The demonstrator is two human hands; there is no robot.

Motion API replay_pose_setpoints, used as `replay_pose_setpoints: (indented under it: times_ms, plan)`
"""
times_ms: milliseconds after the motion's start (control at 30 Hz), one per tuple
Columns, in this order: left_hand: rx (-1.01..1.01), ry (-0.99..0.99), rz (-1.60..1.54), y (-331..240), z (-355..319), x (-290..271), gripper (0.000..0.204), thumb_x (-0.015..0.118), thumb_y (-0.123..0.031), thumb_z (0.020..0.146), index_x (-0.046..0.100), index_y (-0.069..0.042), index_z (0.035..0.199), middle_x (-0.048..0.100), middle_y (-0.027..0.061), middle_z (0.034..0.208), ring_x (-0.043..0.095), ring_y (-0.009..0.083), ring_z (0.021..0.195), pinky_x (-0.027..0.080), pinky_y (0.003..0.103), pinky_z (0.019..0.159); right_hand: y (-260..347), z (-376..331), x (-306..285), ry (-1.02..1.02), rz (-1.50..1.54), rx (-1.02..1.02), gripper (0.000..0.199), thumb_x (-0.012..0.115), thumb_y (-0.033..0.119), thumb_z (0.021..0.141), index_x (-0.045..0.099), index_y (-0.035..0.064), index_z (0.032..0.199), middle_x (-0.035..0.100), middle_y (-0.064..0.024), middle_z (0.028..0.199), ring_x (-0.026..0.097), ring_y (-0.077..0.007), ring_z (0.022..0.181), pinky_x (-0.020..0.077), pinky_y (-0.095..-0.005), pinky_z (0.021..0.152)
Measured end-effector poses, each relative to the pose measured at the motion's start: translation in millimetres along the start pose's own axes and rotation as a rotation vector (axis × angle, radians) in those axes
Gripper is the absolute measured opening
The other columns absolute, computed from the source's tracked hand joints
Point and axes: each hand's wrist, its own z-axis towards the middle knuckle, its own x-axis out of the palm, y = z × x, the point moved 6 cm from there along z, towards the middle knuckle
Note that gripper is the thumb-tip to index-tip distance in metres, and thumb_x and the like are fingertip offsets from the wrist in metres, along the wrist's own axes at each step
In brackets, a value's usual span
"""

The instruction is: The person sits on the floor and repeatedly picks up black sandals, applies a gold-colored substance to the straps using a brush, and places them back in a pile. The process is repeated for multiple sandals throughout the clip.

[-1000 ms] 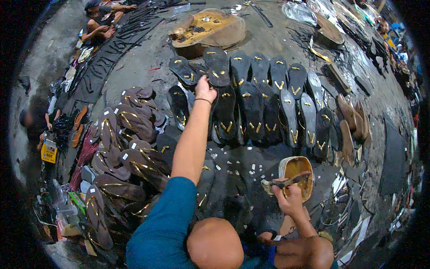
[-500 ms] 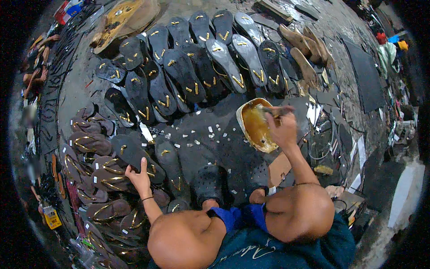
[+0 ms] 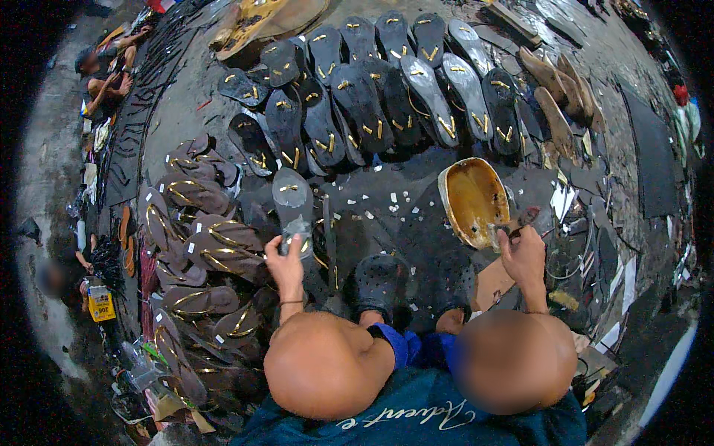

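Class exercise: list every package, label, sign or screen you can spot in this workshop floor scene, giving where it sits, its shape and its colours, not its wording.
Small yellow rectangular package with a white and dark label: far left on the floor, beside the piled brown sandals.
Dark teal shirt with pale printed lettering: bottom centre, on the person.
No screens or signs show.

Brush (image 3: 513,227) tip behind right hand (image 3: 523,256)

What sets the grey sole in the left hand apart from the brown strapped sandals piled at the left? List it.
The flat grey sandal sole has no strap; the brown sandals with gold straps are strapped. The sole is held up at its heel end by the left hand; the sandals lie heaped on the floor. The sole is pale grey, the sandals dark brown. Both share a foot-shaped outline.
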Motion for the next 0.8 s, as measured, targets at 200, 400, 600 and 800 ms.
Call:
replay_pose_setpoints:
  times_ms: [200, 400, 600, 800]
  plan:
    - [0.544, 0.264, 0.001, -120, -51, 9, 0.044, 0.057, 0.004, 0.085, 0.042, 0.002, 0.126, 0.06, 0.0175, 0.109, 0.061, 0.0262, 0.095, 0.048, 0.035, 0.084, -7, -2, 0, 0.125, -0.053, 0.04, 0.034, 0.067, 0.03, 0.084, 0.057, -0.0022, 0.09, 0.061, -0.0223, 0.084, 0.06, -0.0401, 0.081, 0.0474, -0.0484, 0.071]
    - [0.817, 0.916, 0.405, -66, -86, 127, 0.063, 0.067, -0.017, 0.082, 0.041, 0.004, 0.136, 0.043, 0.0268, 0.137, 0.04, 0.0417, 0.128, 0.035, 0.045, 0.107, 10, -5, 1, 0.101, 0.042, -0.051, 0.025, 0.067, 0.021, 0.083, 0.058, -0.0002, 0.092, 0.061, -0.0216, 0.085, 0.06, -0.0414, 0.081, 0.0476, -0.0464, 0.072]
    - [1.051, 1.022, 0.243, -78, -94, 199, 0.068, 0.07, -0.035, 0.081, 0.047, 0.003, 0.132, 0.027, 0.027, 0.149, 0.022, 0.0424, 0.141, 0.023, 0.048, 0.115, -13, -22, 8, 0.582, 0.215, 0.04, 0.031, 0.067, 0.02, 0.086, 0.058, -0.002, 0.107, 0.066, -0.0157, 0.097, 0.064, -0.0305, 0.091, 0.0496, -0.0399, 0.079]
    - [1.322, 0.957, 0.414, -94, -94, 224, 0.07, 0.058, -0.049, 0.087, 0.045, -0.005, 0.14, 0.013, 0.0182, 0.158, 0.013, 0.0368, 0.146, 0.015, 0.051, 0.116, 46, 14, -20, 0.407, 1.084, 0.045, 0.032, 0.062, 0.016, 0.093, 0.058, -0.0023, 0.119, 0.067, -0.0087, 0.107, 0.061, -0.0168, 0.099, 0.0481, -0.0328, 0.089]
